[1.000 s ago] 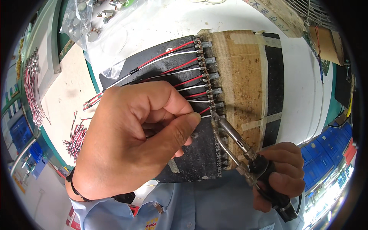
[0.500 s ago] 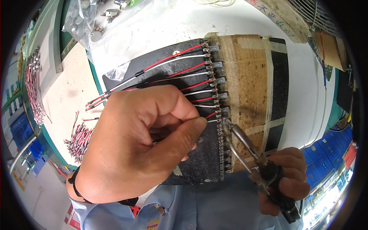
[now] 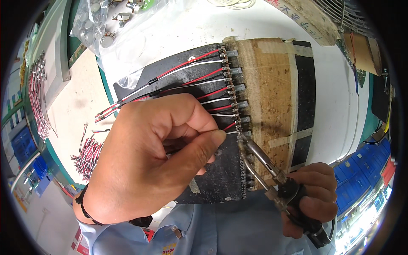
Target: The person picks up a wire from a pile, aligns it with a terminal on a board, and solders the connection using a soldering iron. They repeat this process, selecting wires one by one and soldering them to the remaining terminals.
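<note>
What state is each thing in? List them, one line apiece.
left hand: closed, thumb and fingers pinching a wire on the black board.
right hand: gripping the handle of the soldering iron.
soldering iron: tip at the lowest wired terminal.
red and white wires: laid side by side, ends at the terminal row.
loose wire bundle: lying untouched at left.
plastic bag: lying at top left, small parts inside.

Red-white wires (image 3: 212,91) in rows across black board (image 3: 212,178)

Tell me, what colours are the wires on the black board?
The wires are red and white, side by side, seen in the head view.
</note>
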`<move>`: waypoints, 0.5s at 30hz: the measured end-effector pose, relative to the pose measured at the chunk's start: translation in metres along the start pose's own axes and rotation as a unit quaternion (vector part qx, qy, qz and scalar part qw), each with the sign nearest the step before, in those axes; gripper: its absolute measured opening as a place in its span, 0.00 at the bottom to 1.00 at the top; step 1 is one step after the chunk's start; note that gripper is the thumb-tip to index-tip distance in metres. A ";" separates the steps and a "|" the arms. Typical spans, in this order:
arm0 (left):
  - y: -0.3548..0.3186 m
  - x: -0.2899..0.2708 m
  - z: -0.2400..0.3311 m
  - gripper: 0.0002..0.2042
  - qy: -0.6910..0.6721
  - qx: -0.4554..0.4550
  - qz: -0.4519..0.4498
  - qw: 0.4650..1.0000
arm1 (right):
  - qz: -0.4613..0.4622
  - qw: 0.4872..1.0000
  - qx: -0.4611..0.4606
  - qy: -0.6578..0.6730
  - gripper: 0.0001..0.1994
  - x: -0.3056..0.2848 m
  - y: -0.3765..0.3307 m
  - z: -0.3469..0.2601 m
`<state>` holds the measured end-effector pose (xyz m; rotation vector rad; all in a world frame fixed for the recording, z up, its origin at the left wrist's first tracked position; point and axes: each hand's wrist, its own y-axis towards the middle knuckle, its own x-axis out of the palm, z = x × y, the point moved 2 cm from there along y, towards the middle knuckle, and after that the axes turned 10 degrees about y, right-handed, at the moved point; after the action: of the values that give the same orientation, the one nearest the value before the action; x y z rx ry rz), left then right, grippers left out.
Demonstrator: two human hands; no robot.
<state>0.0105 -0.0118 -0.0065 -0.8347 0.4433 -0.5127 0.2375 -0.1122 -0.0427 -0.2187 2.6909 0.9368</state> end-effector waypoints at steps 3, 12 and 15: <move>0.000 0.001 -0.001 0.02 0.009 0.007 0.003 1.000 | 0.003 1.000 0.000 -0.005 0.30 0.002 0.001 0.001; 0.000 0.002 -0.008 0.03 0.046 0.085 0.024 0.995 | -0.001 1.000 0.009 0.004 0.29 0.000 0.002 0.000; 0.000 0.002 -0.009 0.03 0.054 0.086 0.026 0.994 | -0.002 1.000 0.005 0.017 0.29 0.000 0.001 0.001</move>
<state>0.0069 -0.0188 -0.0123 -0.6294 0.5110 -0.5412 0.2379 -0.1103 -0.0430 -0.2394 2.7243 0.9263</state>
